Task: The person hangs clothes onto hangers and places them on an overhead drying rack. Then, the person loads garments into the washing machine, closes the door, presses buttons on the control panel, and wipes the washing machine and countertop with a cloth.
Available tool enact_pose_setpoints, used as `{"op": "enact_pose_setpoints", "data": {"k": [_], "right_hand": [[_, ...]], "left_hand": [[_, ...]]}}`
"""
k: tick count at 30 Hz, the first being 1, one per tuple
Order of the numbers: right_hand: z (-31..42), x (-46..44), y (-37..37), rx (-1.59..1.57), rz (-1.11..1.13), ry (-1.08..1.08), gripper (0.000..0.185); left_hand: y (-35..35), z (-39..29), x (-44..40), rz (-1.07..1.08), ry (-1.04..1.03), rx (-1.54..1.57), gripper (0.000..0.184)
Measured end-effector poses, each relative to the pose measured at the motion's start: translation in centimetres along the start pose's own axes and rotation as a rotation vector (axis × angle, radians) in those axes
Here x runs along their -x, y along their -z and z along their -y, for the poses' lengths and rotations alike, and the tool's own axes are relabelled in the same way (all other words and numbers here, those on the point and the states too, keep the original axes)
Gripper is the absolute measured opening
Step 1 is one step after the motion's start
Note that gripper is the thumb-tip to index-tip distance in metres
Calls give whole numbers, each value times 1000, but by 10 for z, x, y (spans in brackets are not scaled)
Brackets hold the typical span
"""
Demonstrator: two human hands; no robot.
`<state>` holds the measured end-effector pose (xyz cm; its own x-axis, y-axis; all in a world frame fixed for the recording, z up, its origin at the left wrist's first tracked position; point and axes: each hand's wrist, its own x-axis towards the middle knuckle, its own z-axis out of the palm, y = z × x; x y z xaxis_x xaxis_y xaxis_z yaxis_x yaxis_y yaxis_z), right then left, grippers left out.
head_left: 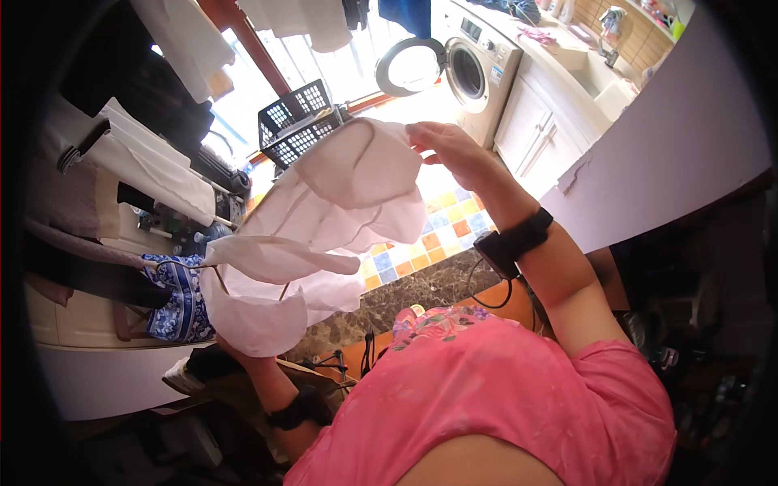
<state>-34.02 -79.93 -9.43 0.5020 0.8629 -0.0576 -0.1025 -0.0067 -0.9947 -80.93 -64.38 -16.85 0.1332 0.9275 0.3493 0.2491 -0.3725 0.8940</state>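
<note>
A thin white garment (348, 178) with visible seams is spread in the air between my two hands. At its upper right edge, my right hand (450, 150) pinches the fabric with bent fingers. The lower left end of the garment drapes over my left hand (231, 347), of which only the part by the wrist shows. Its fingers are hidden by the cloth, so their grip cannot be made out. The fabric hangs in loose folds in the middle, above the tiled floor.
A black plastic crate (296, 121) stands by the window. Beyond my right hand is a front-loading washing machine (474, 69) with its door swung out, beside a sink (596, 73) and a white cabinet (535, 134). Clothes (182, 40) hang at upper left; a blue-and-white patterned cloth (180, 304) hangs below.
</note>
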Motion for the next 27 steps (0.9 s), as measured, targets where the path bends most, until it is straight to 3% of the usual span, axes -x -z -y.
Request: {"op": "enact_pose_setpoints", "data": {"k": [3,5,7,11,15,19,21,23,25,27], "right_hand": [[1,7,2,-17,-36,173,34],[19,23,14,-393,47,331,18],[27,32,22,-221,36,447,16],[37,52,24,17,48,392,17],[37,68,27,-19,-42,328,19],[35,80,47,357,-166,236,19],[42,87,39,789,-479,734,17],[61,98,22,834,-462,823,16],[70,109,-5,800,-238,867,12],[62,117,-32,760,-23,735,20]], "left_hand": [[3,-1,4,-10,10,-3,37],[4,0,9,-16,18,-7,35],[5,-1,13,-24,24,-9,34],[7,-4,17,-30,15,-15,34],[4,-13,17,-22,-35,-50,36],[-7,-31,13,1,-135,-107,38],[-21,-44,11,31,-215,-146,39],[-37,-61,11,69,-308,-188,40],[-54,-78,11,104,-404,-231,41],[-69,-93,12,130,-507,-276,42]]}}
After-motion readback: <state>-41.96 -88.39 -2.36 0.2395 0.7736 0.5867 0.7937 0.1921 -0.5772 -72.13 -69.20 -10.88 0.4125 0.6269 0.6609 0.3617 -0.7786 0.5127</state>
